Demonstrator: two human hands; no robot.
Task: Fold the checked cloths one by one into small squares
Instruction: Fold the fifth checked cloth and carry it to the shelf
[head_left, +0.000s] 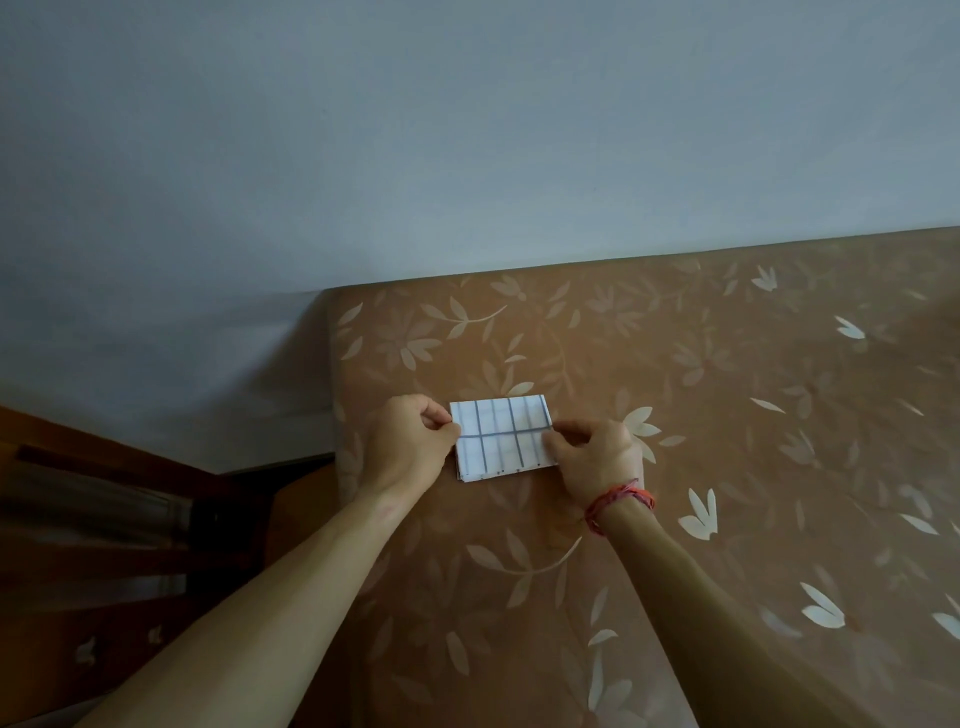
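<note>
Home room: floral-covered table (675, 364) against plain wall (467, 130).

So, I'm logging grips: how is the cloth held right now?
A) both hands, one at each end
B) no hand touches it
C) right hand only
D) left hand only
A: the left hand pinches the cloth at its left edge, and the right hand pinches its right edge.

One head-worn camera looks forward and down, close over a floral surface (727, 467), perhaps a table.
</note>
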